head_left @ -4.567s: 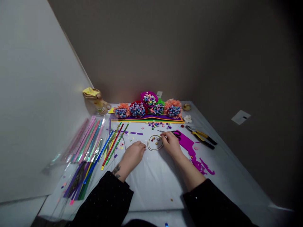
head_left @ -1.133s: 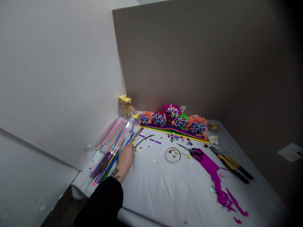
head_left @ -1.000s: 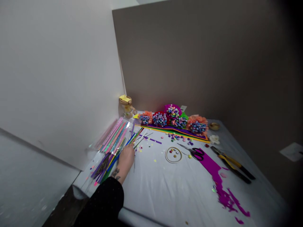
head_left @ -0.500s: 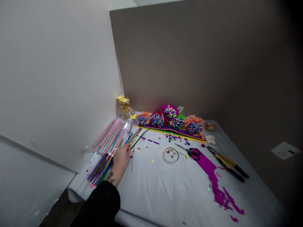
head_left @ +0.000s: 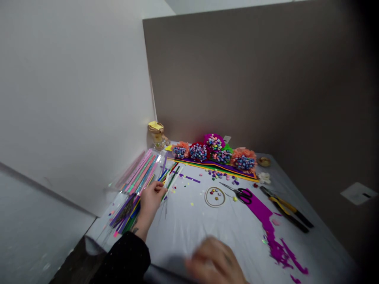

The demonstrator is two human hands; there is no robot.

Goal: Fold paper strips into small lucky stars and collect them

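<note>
My left hand is at the left of the table, its fingers pinched together at the lower end of a thin green paper strip. A pale strip lies beside that one, and blue, red and gold strips fan out just beyond the fingers. Under and beside the wrist are more paper strips in purple, blue and green, with a dark patterned bundle. My right hand is at the near edge, smeared by motion with fingers bent. Whether it holds anything does not show.
Clear packets of pastel strips lie at the left wall. Star-filled paper flowers line the back on coloured sheets. Around the middle are a ring, loose stars and scissors; purple paper and pliers lie right.
My right hand has come into view at the near edge. My left hand has turned slightly with its knuckles lifted, and the green strip that curved to the right now lies straighter.
</note>
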